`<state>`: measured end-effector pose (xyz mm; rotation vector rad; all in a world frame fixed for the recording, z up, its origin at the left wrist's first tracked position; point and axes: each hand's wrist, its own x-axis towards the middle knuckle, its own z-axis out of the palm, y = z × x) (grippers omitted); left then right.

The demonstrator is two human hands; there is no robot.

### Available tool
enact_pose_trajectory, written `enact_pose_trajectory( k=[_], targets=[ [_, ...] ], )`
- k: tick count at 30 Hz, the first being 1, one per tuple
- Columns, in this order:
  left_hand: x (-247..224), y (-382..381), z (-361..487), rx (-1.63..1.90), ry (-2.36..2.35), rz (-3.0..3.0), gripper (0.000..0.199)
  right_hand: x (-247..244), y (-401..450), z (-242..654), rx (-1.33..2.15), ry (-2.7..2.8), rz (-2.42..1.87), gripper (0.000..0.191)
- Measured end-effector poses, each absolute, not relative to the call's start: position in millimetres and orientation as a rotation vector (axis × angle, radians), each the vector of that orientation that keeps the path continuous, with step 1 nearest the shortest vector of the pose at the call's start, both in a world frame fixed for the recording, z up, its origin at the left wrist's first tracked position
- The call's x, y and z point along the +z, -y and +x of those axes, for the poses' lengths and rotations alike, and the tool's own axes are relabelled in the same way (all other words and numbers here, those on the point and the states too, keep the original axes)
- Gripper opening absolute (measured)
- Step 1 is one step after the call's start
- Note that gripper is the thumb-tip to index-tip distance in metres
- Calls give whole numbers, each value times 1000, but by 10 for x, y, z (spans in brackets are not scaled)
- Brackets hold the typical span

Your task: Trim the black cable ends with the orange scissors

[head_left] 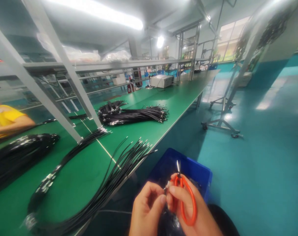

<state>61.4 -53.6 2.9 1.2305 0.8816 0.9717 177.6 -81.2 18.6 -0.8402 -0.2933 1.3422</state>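
Observation:
My right hand (188,200) is closed around a pair of scissors (192,209) with orange handles, the short metal blades pointing up and away. Thumb and fingers of my left hand (149,205) pinch the end of a thin black cable (165,189), and a small pale tip shows between the two hands. My right fingertips meet the left ones at that tip. Just beyond the hands is a blue bin (198,168) with dark material inside. To the left, a curved bundle of black cables (119,175) with pale ends lies along the green table's edge.
Tied black cable bundles (139,114) lie farther along the green table (185,95); another coil (21,154) is at left. Slanted grey posts (63,65) carry a shelf. A person in a yellow top (9,118) sits across. A wheeled stand (222,121) is at right.

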Motion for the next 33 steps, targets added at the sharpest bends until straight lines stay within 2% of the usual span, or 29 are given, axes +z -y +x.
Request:
enact_pose_trajectory(
  k=[6, 13, 29, 33],
  targets=[
    [146, 587, 731, 1157, -862, 1152, 25, 240, 861, 1663, 1376, 233, -830, 26],
    [311, 463, 619, 1002, -711, 1032, 18, 246, 824, 1668, 1388, 353, -781, 22],
    [324, 486, 709, 1017, -619, 693, 12, 246, 810, 1652, 1409, 276, -715, 19],
    [286, 487, 691, 1026, -660, 720, 17, 243, 808, 1666, 1422, 257, -724, 18]
  ],
)
